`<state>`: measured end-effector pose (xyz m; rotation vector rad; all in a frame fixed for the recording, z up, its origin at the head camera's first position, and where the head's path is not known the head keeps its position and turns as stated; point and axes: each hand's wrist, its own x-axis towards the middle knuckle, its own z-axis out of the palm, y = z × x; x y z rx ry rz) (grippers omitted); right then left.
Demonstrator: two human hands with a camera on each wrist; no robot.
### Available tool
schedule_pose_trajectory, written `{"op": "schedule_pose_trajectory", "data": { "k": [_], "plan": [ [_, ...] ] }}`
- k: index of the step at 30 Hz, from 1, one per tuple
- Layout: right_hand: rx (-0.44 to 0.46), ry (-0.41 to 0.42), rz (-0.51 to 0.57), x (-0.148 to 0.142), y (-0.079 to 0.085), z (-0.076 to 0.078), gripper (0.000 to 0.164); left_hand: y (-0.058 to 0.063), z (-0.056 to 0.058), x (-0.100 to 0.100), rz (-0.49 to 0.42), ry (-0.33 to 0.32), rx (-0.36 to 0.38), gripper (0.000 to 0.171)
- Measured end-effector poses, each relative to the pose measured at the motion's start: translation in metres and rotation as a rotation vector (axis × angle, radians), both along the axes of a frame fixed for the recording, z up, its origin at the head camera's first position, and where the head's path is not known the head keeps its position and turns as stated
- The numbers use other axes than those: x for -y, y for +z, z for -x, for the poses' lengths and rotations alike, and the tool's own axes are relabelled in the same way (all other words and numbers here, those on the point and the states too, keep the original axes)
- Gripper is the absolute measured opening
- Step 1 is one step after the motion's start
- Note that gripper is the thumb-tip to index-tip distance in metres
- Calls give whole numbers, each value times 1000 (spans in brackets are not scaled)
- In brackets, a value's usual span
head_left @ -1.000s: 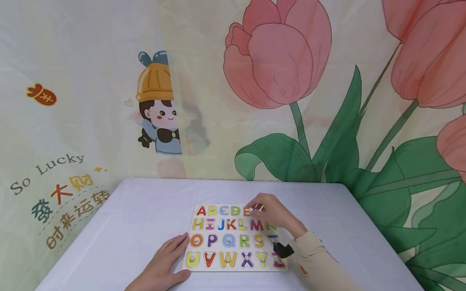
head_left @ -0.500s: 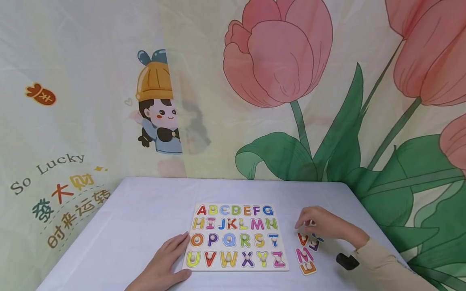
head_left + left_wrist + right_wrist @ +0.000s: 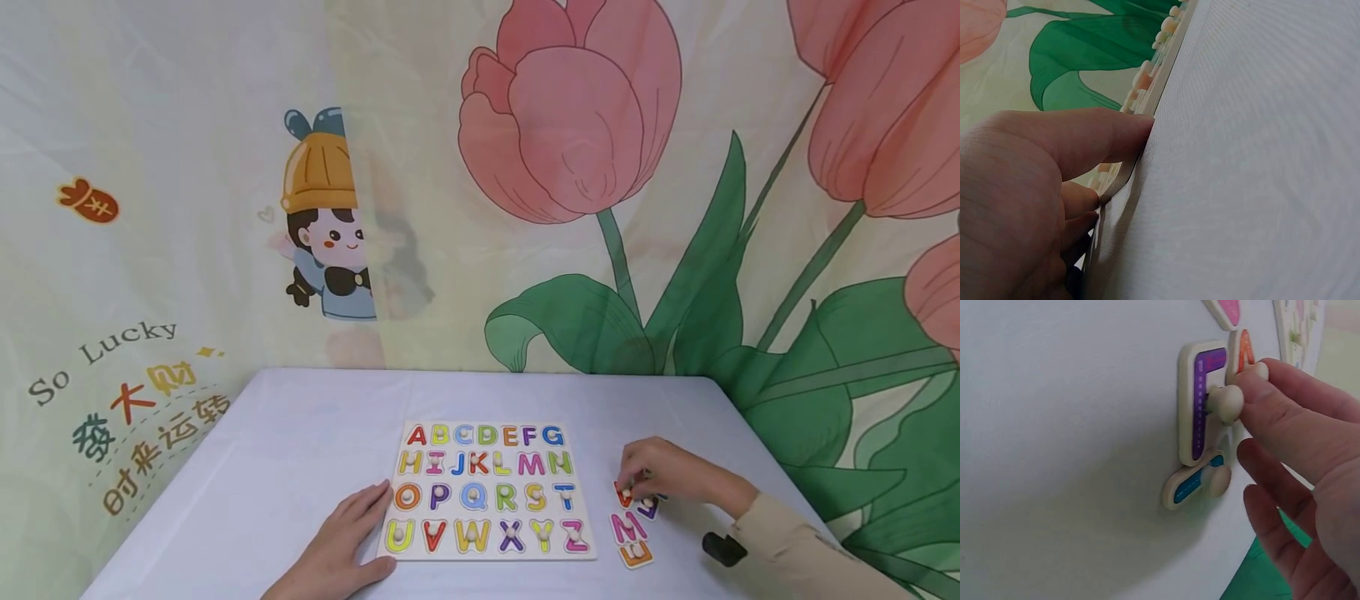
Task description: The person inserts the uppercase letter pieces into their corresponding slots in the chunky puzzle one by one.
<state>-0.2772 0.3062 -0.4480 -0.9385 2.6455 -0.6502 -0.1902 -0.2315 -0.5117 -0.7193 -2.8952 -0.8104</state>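
A white alphabet puzzle board (image 3: pixel 486 560) with bright letters, many with pale knobs, lies on the table. My left hand (image 3: pixel 341 533) rests against its near left corner. In the left wrist view the thumb (image 3: pixel 1110 134) presses along the board's edge (image 3: pixel 1169 69). Right of the board, my right hand (image 3: pixel 671 471) pinches the knob of a red letter A piece (image 3: pixel 1244 347) between thumb and forefinger; the other fingers hang free. Close by lie a purple letter piece (image 3: pixel 1199 406) and a blue piece (image 3: pixel 1188 486). A pink M piece (image 3: pixel 628 527) and an orange E piece (image 3: pixel 636 554) lie nearer me.
White cloth covers the table (image 3: pixel 300 442). Behind it hangs a backdrop (image 3: pixel 420 167) printed with tulips and a cartoon child. A black device (image 3: pixel 723 548) sits at my right wrist, beside a beige sleeve (image 3: pixel 787 533).
My right hand has left the board's top row, where it held a small piece, and moved right, then down to the A piece. My left hand has stayed at the board's corner.
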Motion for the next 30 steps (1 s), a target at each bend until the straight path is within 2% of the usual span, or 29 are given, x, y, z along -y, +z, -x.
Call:
{"op": "schedule_pose_trajectory", "data": {
  "k": [6,11,15,22,27,30],
  "plan": [
    [-44,21,-24,3,0,2,17,4,0,1,7,8,45,93],
    [-66,4,-29,10,4,2,12,4,0,1,5,8,66,94],
    [-119,-14,-15,25,10,2,11,2,1,0,8,8,74,95],
    [-252,-67,40,75,9,4,7,-2,1,2,3,0,35,93],
    [-295,-106,110,121,2,10,6,-4,1,2,-3,-12,11,92],
    [-300,-159,165,151,0,14,6,-3,1,2,-5,-12,4,92]
  ]
}}
